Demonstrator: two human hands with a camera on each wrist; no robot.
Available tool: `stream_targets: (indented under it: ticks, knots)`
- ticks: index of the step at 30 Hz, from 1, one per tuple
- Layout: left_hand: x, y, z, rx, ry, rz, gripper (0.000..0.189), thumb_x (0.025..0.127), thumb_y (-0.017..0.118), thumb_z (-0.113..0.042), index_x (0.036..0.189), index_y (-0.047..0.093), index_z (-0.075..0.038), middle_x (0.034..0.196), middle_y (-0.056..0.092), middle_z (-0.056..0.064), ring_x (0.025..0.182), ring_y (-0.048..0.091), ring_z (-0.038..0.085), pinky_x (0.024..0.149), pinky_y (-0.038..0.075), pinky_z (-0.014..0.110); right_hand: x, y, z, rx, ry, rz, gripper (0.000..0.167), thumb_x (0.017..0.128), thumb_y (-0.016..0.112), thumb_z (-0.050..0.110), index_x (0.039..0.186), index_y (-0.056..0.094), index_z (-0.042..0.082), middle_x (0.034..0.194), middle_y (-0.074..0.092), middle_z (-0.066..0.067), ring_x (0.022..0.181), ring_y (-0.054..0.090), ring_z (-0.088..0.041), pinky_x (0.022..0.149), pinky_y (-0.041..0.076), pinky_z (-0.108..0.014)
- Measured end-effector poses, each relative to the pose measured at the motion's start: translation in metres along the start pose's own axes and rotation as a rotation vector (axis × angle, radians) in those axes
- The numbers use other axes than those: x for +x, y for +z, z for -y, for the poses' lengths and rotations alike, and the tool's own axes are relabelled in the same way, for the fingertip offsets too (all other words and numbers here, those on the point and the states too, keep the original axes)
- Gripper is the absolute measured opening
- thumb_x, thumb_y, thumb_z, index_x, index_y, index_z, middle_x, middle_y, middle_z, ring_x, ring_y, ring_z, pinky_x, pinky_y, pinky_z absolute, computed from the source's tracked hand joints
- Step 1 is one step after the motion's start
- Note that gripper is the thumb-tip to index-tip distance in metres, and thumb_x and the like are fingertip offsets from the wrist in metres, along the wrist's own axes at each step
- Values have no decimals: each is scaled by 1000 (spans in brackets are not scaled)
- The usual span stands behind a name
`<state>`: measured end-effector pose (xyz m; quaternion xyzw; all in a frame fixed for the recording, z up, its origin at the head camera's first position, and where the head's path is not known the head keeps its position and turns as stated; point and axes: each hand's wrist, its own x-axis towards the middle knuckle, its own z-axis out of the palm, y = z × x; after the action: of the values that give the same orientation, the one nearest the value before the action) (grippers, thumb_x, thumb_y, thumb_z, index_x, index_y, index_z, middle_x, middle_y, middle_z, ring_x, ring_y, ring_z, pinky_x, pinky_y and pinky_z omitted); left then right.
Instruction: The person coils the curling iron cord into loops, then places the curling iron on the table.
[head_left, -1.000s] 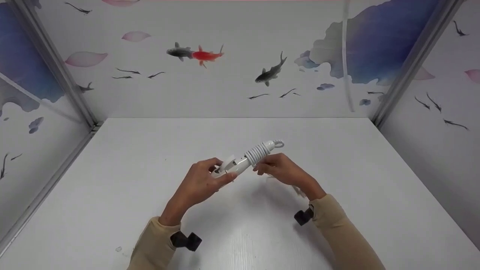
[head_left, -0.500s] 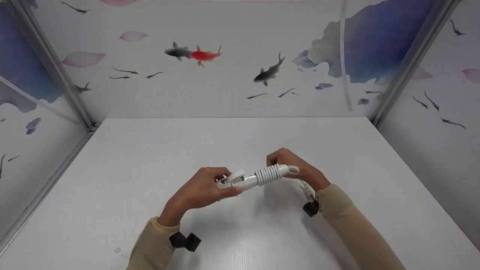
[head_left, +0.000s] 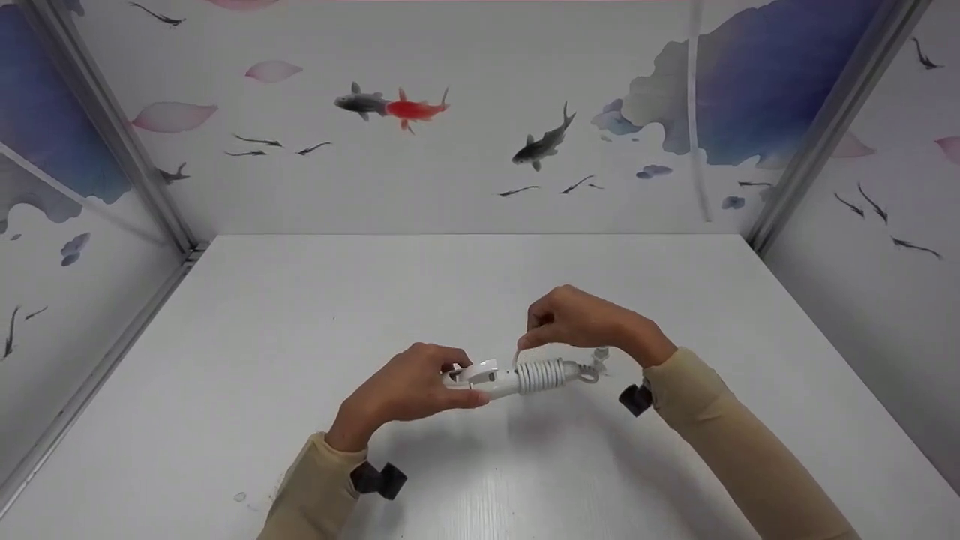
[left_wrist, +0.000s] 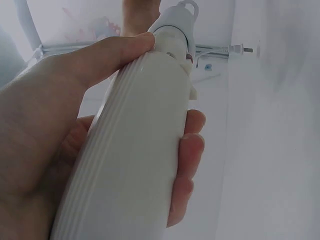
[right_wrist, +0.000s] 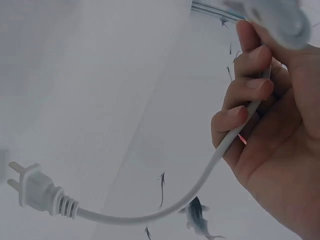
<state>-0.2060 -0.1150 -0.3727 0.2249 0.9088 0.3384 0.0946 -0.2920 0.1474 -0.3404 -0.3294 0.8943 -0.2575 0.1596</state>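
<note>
My left hand (head_left: 405, 386) grips a white corded appliance (left_wrist: 132, 145), shaped like a curling iron, around its wide ridged body. A raised lever (head_left: 480, 369) stands by my left thumb. Neat coils of white power cord (head_left: 541, 376) circle the narrower right part, and a cord loop (head_left: 587, 375) leaves its end. Above the coils, my right hand (head_left: 576, 319) holds the free stretch of cord (right_wrist: 200, 180) with curled fingers. From that hand the cord hangs down to a two-pin plug (right_wrist: 37, 189), seen in the right wrist view.
Beneath both hands lies a white tabletop (head_left: 337, 300). White panels (head_left: 465, 180) printed with fish and petals enclose it at the back and sides, with metal posts (head_left: 142, 142) at the corners. A dark camera mount (head_left: 379, 480) sits at each wrist.
The appliance has come lower and turned from a steep slant to nearly level. My right hand has circled around it, from beside the coils, past its far end, to above the coils.
</note>
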Motion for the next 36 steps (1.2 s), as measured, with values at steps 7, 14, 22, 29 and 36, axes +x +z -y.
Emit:
stream_targets:
  ticks: [7, 14, 22, 29, 36]
  knots:
    - [1, -1, 1, -25, 8, -17, 34, 88, 74, -44, 105, 71, -15, 92, 68, -2, 75, 56, 13, 67, 46, 30, -5, 5, 21, -86, -33, -170, 14, 89, 76, 29, 84, 76, 16, 76, 70, 5, 69, 55, -11, 65, 48, -28]
    - [2, -2, 0, -57, -55, -63, 34, 90, 72, -43, 108, 70, -14, 95, 69, 4, 68, 60, 14, 61, 48, 29, -10, 14, 38, -170, -53, -341, 18, 89, 76, 30, 87, 75, 13, 80, 72, 2, 73, 60, -12, 67, 50, -29]
    - [2, 0, -1, -62, -150, -183, 34, 89, 73, -42, 107, 70, -14, 95, 70, 2, 75, 58, 16, 64, 46, 29, -16, 25, 44, -231, -183, -409, 17, 96, 68, 24, 93, 75, 9, 84, 72, -1, 69, 57, -9, 65, 48, -24]
    - [3, 0, -5, -57, -203, -273, 43, 89, 72, -43, 115, 67, -10, 102, 71, 7, 78, 59, 17, 64, 46, 29, -20, 31, 44, -249, -244, -476, 17, 100, 62, 19, 94, 74, 8, 80, 67, 0, 65, 49, -8, 62, 43, -22]
    - [4, 0, -5, -79, -203, -325, 44, 91, 71, -43, 118, 66, -9, 104, 72, 9, 77, 60, 16, 63, 47, 29, -25, 34, 42, -175, -196, -463, 17, 102, 58, 21, 98, 71, 11, 76, 64, 1, 68, 52, -8, 64, 45, -24]
